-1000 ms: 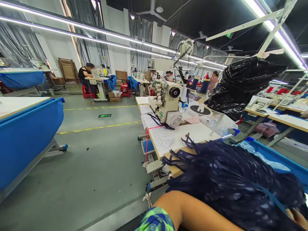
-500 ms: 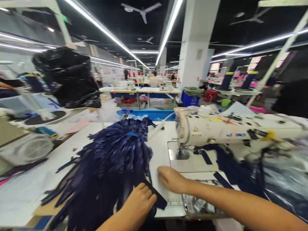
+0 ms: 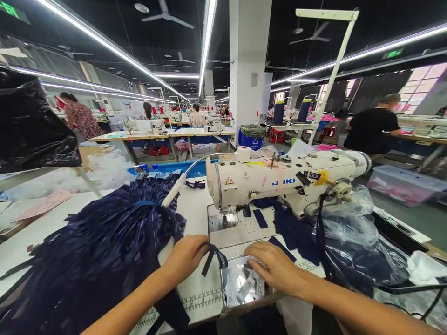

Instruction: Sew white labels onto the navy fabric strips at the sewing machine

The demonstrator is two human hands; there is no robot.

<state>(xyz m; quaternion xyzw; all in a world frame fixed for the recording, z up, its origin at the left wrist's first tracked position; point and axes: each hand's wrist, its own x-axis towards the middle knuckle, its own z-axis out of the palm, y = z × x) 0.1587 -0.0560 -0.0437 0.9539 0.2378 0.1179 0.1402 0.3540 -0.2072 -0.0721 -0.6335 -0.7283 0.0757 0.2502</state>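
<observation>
Just right of a big navy heap of fabric strips, the left hand is pinching a thin navy fabric strip. Loose tail could snag the shiny metal tray right of that grip, where the right hand curls, hold unclear.

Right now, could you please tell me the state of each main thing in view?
Left hand: pinching a strip
Right hand: at the tray, fingers bent
Bundle: banded, ends splayed
Tray: open, labels inside
Machine: running or not, cannot tell
Lights: lit
</observation>
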